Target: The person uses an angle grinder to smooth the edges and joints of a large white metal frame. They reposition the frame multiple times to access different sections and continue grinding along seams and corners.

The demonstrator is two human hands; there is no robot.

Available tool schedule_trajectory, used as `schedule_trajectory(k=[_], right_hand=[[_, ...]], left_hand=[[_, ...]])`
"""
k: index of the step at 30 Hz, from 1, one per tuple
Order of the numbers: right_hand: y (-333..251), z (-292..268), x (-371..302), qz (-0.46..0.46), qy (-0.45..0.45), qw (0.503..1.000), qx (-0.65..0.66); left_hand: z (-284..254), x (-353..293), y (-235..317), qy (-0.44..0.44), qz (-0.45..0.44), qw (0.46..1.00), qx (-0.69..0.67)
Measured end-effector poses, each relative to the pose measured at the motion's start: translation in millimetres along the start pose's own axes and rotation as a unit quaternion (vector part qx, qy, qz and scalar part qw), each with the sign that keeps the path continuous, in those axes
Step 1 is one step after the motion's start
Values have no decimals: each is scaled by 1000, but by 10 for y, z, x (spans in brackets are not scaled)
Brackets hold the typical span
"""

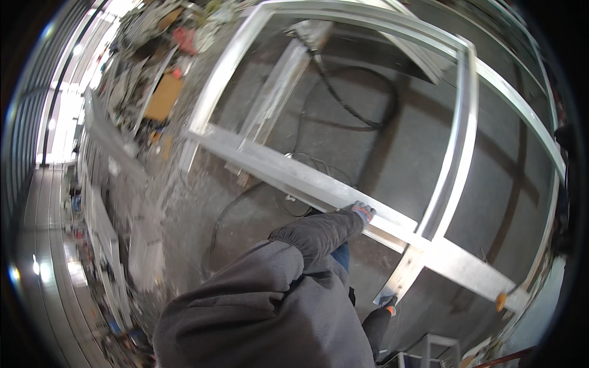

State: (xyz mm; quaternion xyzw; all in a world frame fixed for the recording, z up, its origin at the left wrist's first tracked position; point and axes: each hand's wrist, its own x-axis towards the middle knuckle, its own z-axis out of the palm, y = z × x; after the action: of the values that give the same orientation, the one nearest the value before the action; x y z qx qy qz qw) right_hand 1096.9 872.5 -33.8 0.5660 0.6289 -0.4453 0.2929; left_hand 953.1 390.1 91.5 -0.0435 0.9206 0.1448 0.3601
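A large white frame (307, 176), like a window or door frame with several bars, lies raised above the floor in front of me. My left hand (364, 211), in a grey and red glove, is over its near rail, the fingers bent across the rail's top toward the far edge. Lower down, my right hand (389, 304), in a dark glove with orange, is at the near end of a pale wooden board (402, 273) that passes under the frame's corner joint. Its fingers are mostly hidden, so its grip cannot be made out.
A black hose (350, 110) coils on the floor beyond the rail. Another long beam (279, 92) supports the frame's left part. Scrap and debris (144, 80) pile up at the left. An orange-handled thing (502, 301) sits at the right on the frame. A metal stand (440, 343) is at the lower right.
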Motion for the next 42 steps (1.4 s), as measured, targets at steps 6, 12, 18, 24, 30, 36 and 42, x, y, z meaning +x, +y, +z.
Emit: schedule_trajectory(k=[6,12,18,24,30,36,42], right_hand=[[-961,528,-1226,-409,287,852,-158],[-1661,2164,-1872,-494,-27,857,-145],[-1514,3674,-3186,-525,-176,809,-199],[-1179,4438,-4017,-410,-252,846,-228],[-1322,4901,-4154,-405,-252,850,-224],[-1309,5141,-4181,-384,-256,847,-264],[-1074,5292,-4237,-411,-279,779,-382]], left_hand=[[230,-521,-413,132,51,980,-142],[273,-952,-2276,222,-215,919,-243],[-232,-869,-4998,329,-412,837,-151],[-80,-553,-6314,218,-462,813,-280],[491,-495,-6780,155,-366,867,-299],[643,-275,-6712,184,-355,816,-417],[524,-425,-6478,305,-344,783,-419]])
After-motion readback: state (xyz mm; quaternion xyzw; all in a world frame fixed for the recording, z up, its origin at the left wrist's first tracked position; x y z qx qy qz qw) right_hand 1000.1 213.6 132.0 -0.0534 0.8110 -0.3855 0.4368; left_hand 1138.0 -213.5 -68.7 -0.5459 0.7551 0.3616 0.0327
